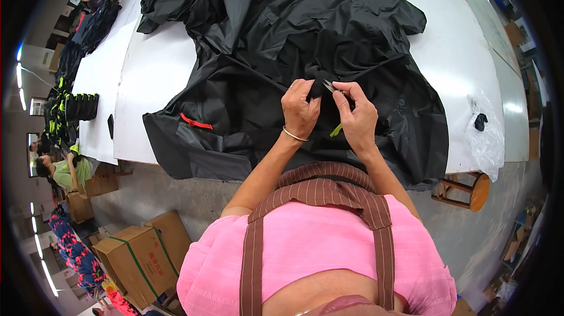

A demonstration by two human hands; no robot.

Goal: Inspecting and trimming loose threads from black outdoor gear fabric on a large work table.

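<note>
A large black jacket-like garment (247,95) of thin, slightly shiny cloth lies spread and rumpled in front of me. My left hand (300,110), with a bangle at the wrist, pinches a fold of its cloth near the middle. Close beside it, my right hand (357,115) holds small metal thread snips (328,85), the blades pointing at the pinched fold. The fingers cover most of the snips' body. Below my right palm hangs a yellow-green strip (336,130); what it is fixed to is hidden. A red strip (195,121) lies on the garment's left part.
The garment rests on a white table (154,66). A clear plastic bag (487,139) lies on the right, above a wooden stool (479,192). Cardboard boxes (132,263) stand on the floor at lower left. Beyond them are two people and heaped black garments (81,106) with yellow-green parts.
</note>
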